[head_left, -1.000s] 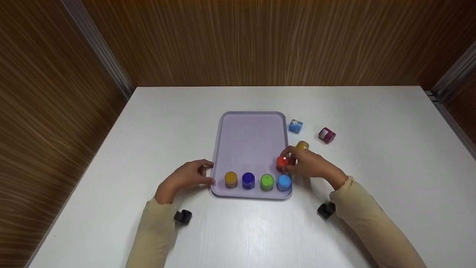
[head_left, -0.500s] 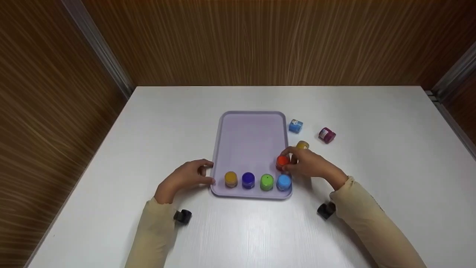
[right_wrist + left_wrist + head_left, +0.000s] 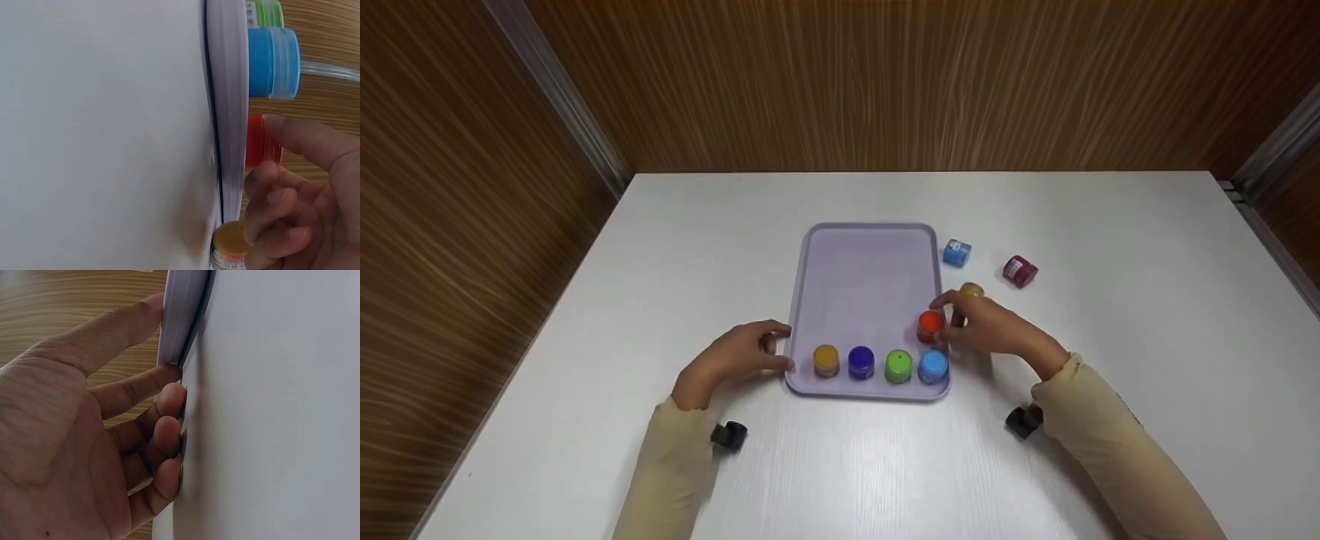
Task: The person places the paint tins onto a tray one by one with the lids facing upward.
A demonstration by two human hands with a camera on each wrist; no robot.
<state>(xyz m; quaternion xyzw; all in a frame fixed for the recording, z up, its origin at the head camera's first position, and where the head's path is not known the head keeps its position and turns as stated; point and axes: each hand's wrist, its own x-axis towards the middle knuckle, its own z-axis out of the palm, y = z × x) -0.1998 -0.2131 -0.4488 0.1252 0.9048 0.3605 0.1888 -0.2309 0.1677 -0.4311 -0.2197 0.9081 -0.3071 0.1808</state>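
The lilac tray lies flat on the table. My left hand touches its left edge, thumb at the rim and index fingertip against the side; the other fingers rest loosely on the table. A red paint jar stands upright near the tray's right edge. My right hand is around its right side, the thumb touching the lid in the right wrist view. The index finger reaches past the jar's far side, with a gap showing. Ochre, dark blue, green and light blue jars form a row along the near edge.
Right of the tray, a blue jar and a magenta jar lie on their sides. A yellow jar sits by the tray's edge, partly behind my right hand. Wood-grain panels rise behind the table and at its left.
The right hand has shifted slightly right and away, its index finger spreading off the red paint jar. The jar stays in place, and the left hand has not moved.
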